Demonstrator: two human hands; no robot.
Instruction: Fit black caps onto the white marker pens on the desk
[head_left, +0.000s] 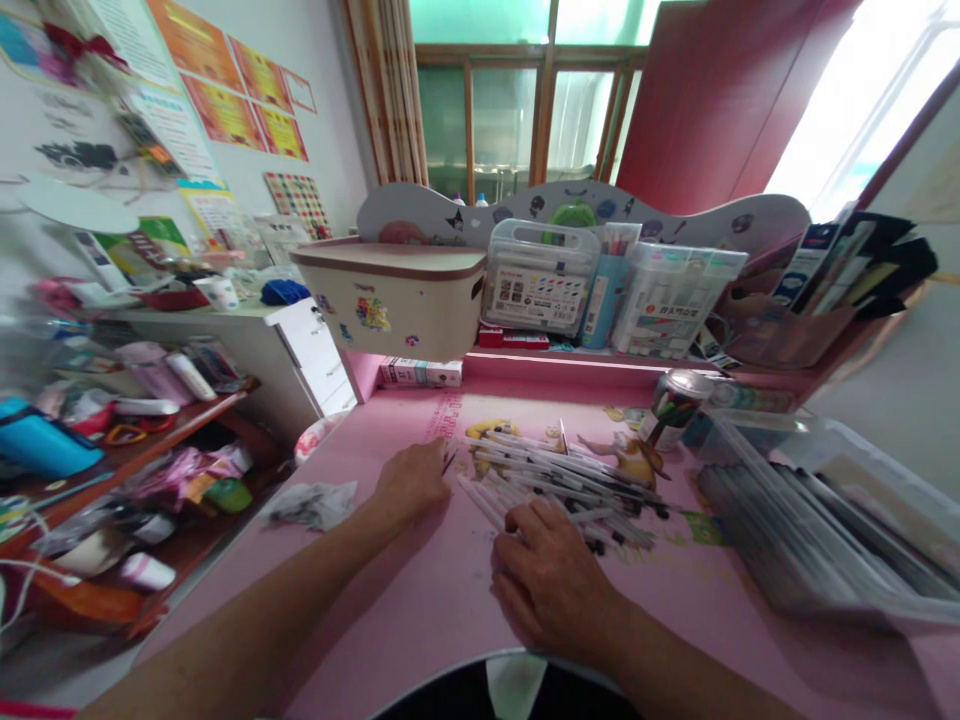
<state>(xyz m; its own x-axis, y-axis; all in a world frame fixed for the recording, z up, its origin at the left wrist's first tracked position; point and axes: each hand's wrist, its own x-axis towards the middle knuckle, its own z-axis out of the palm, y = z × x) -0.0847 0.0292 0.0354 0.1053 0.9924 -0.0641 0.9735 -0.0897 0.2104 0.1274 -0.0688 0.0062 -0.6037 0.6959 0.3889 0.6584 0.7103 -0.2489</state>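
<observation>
A loose heap of slim white pens (559,470), many with black ends, lies on the pink desk. My right hand (551,570) rests at its near edge with bent fingers over the pens; its fingertips touch a white pen (484,502), and its grip is partly hidden. Left of the heap, my left hand (412,482) is closed low over the desk. A slim dark-tipped stick (448,464) pokes out by its fingertips; the rest is hidden. A crumpled clear plastic bag (315,505) with dark bits in it lies beside my left forearm.
To the right stands a clear plastic box (810,520) holding dark pens. A jar (679,400) is behind it. On the shelf are a cream lidded bin (397,300), a marker case (540,280) and another pen box (675,300). A cluttered side shelf (127,470) stands left.
</observation>
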